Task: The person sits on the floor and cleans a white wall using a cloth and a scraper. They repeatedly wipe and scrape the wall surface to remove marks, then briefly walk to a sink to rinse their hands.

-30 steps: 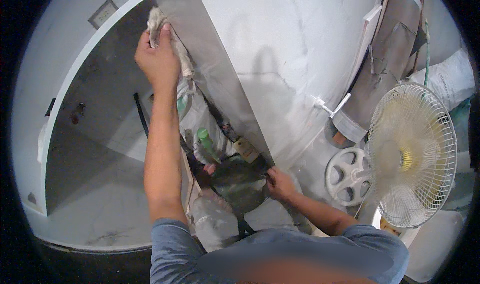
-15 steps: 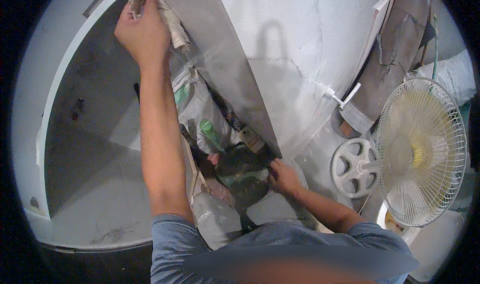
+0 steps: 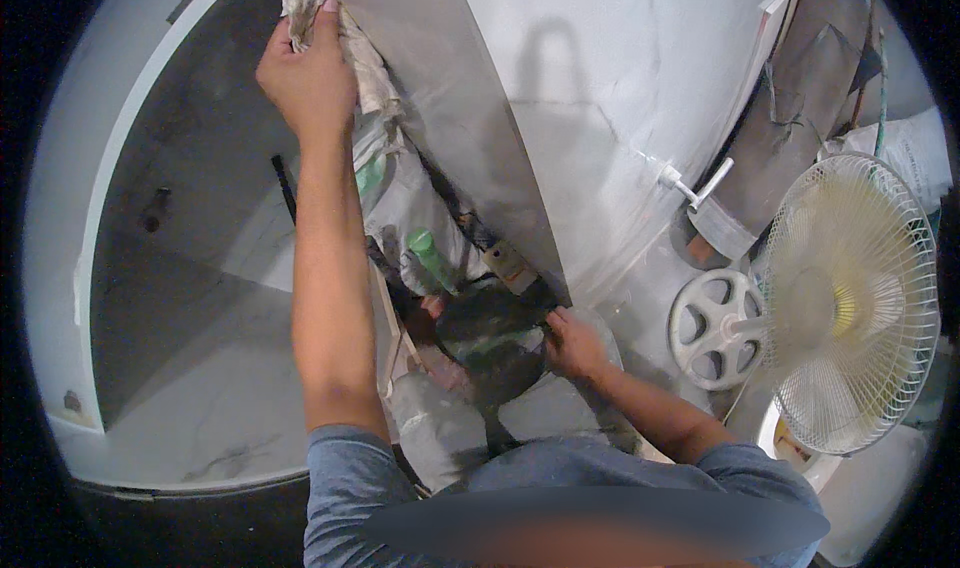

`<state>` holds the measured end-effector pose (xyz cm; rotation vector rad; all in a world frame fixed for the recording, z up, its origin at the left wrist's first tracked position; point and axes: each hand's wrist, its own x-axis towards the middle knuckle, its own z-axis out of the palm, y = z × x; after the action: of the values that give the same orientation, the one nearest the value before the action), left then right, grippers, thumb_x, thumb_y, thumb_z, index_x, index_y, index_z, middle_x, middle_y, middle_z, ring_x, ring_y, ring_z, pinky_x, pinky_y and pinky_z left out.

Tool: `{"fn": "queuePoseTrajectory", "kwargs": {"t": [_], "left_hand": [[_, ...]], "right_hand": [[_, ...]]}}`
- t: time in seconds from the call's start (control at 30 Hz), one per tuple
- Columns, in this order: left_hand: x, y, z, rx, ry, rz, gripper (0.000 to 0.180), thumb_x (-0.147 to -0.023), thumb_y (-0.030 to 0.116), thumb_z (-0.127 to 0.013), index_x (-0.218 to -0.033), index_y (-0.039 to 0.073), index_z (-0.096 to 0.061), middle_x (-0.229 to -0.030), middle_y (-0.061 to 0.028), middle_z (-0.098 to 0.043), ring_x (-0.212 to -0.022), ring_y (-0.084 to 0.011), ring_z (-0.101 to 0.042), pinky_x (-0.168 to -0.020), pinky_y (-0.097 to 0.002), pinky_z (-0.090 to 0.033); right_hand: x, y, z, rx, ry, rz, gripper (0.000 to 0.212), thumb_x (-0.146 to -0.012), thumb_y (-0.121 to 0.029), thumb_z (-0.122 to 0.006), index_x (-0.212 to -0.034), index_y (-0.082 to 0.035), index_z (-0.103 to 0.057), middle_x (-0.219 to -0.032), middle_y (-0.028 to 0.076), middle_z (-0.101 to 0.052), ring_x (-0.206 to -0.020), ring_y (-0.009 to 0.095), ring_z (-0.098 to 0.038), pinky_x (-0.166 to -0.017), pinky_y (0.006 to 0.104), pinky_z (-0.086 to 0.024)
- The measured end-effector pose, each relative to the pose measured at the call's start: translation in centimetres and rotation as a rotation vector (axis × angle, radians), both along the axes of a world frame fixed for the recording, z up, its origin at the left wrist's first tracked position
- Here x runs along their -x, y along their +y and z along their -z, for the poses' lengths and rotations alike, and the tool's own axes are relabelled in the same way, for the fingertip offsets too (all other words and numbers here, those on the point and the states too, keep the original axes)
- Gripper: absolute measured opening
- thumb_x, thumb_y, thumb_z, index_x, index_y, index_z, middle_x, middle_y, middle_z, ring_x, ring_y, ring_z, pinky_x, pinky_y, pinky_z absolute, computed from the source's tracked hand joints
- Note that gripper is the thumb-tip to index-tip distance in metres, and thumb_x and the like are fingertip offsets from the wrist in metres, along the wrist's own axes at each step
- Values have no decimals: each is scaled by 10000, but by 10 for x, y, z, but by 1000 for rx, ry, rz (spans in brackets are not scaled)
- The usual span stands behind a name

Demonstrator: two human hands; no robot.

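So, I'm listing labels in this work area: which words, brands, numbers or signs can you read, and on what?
None legible.
Sack at upper right: faint print, too small and blurred to read.
Tan piece: small marks, too blurred to tell if lettering.
Fan: no lettering visible.
Cloth in the left hand: no lettering visible.

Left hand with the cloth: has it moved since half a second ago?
Yes: judged against the curved white edge, the left hand has shifted right, away from it, and slightly down.
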<state>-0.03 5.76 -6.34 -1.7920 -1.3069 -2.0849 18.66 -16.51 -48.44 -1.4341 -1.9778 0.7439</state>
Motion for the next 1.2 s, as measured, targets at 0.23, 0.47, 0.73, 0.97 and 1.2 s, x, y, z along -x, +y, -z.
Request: {"fn": "queuePoseTrajectory", "kwargs": {"t": [0.23,0.47,0.73,0.97,1.2], "left_hand": [[5,-8,32,25,111,-53,307,-908,214,-778,-1059,-53,-760,-946,-127,-783,-867,-183,-704,-840,-338,-536],[10,7,13,-30,-24,23,306,-894,203,-787,-1054,-56,-756,-949,-136,-782,-860,-195,-712,-828,-342,-539],[-1,-3,4,-26,79,-108,333,-884,232,-812,-1082,-28,-751,-953,-127,-782,-846,-172,-710,-794,-326,-545],[7,-1,41,-126,98,-66,236,-837,98,-774,-1048,4,-731,-969,-170,-750,-892,-326,-734,-833,-381,-553],[16,0,6,36,97,-33,276,-923,191,-746,-1110,-11,-727,-993,-146,-775,-908,-179,-722,-834,-312,-539]], "right_hand": [[-2,5,-14,115,-47,-80,380,-874,-196,-707,-1210,-69,-581,-1169,165,-601,-1013,427,-650,-810,543,-548],[1,8,-7,26,-4,-61,269,-882,-152,-678,-1125,-71,-595,-1055,171,-604,-936,427,-634,-781,526,-531],[-2,5,12,-90,-23,-38,264,-877,-185,-690,-1100,-74,-604,-1079,183,-628,-950,434,-638,-788,530,-528],[2,7,0,-21,-45,-44,266,-894,-198,-673,-1115,-67,-607,-1095,187,-633,-981,447,-637,-816,541,-529],[5,2,-23,51,-87,-66,315,-885,-221,-698,-1139,-65,-595,-1123,197,-634,-979,463,-645,-818,559,-531]]}}
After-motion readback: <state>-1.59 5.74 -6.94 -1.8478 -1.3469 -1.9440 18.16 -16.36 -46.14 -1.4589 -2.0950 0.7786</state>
